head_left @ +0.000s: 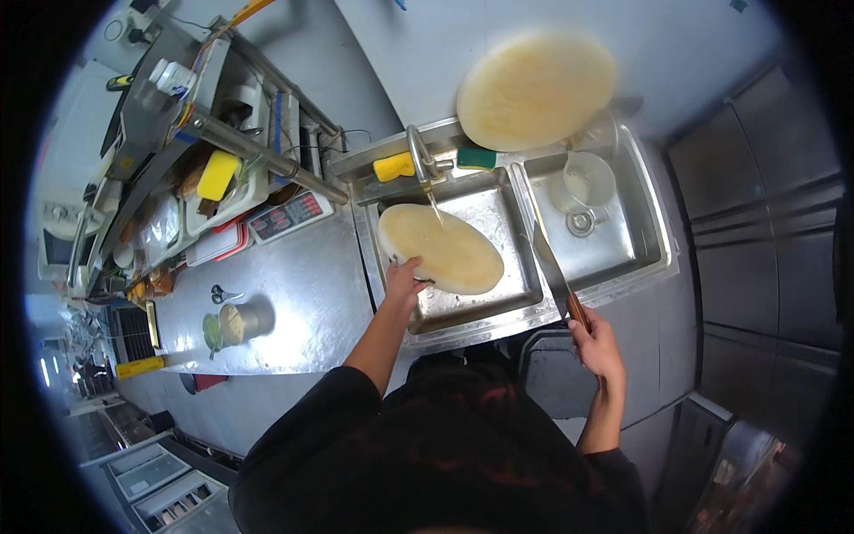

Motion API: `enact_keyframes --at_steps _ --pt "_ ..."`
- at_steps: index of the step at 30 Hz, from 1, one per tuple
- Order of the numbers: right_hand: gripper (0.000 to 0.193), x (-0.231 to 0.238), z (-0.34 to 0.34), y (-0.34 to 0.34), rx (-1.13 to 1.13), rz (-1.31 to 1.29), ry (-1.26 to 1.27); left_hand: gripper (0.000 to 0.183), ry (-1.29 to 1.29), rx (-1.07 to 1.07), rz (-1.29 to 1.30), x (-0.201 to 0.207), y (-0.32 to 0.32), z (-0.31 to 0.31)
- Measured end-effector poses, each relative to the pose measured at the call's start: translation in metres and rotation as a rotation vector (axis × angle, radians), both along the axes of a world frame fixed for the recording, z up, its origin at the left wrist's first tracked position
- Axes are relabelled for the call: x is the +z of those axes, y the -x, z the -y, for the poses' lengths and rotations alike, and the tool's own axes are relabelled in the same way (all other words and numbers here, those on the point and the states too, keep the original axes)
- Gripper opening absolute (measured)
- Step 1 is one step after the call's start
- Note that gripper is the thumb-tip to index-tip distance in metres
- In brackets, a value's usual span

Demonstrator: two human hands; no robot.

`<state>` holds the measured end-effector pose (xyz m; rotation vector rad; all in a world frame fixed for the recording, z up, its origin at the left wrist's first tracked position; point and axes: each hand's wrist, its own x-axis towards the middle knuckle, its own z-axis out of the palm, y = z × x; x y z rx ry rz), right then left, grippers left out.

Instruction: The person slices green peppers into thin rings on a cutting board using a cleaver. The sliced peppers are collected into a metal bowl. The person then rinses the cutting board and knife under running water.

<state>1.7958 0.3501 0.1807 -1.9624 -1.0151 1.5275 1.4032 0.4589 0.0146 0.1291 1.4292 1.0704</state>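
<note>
My left hand point(405, 283) is closed on the near edge of a round, stained cutting board point(454, 254), tilted over the left sink basin point(480, 307). From the tap point(414, 142) a thin stream of water falls onto the board. My right hand point(598, 347) grips the brown handle of a long knife point(550, 262). Its blade points away from me, above the divider between the two basins. A yellow sponge point(394, 166) and a green scouring sponge point(476, 158) rest on the sink's back ledge, either side of the tap.
Against the back wall leans a second round board point(538, 89). A clear plastic jug point(587, 178) is in the right basin point(623, 236). Scissors point(226, 294), a metal container point(249, 322) and a digital scale point(289, 216) sit on the steel counter point(311, 311) at left, below a loaded shelf rack point(258, 147).
</note>
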Motion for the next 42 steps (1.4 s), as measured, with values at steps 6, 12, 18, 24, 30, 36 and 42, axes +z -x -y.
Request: enact_keyframes --at_steps 6,12,18,24,30,36,42 --pt "0.043 0.013 0.013 -0.005 -0.127 -0.098 0.039 0.052 -0.007 -0.030 0.123 -0.014 -0.035 -0.036" --pt "0.045 0.012 0.005 -0.009 -0.190 -0.122 0.096 0.057 -0.050 -0.073 0.211 -0.017 -0.085 -0.030" --pt "0.046 0.012 -0.005 -0.016 -0.164 -0.124 0.096 0.072 0.042 -0.171 0.195 -0.019 -0.124 0.002" --pt "0.046 0.004 0.002 -0.023 -0.209 -0.058 0.089 0.067 0.048 -0.225 0.101 -0.023 -0.152 0.020" --pt "0.045 0.010 0.020 -0.034 -0.238 -0.020 0.089 0.050 0.086 -0.084 0.002 -0.005 -0.146 0.026" --pt "0.045 -0.005 0.042 -0.046 -0.298 -0.062 0.100 0.055 0.227 -0.043 0.006 -0.004 -0.101 0.031" --pt "0.047 -0.010 0.036 -0.047 -0.244 -0.033 0.102 0.057 0.210 -0.085 0.037 0.005 -0.091 0.053"
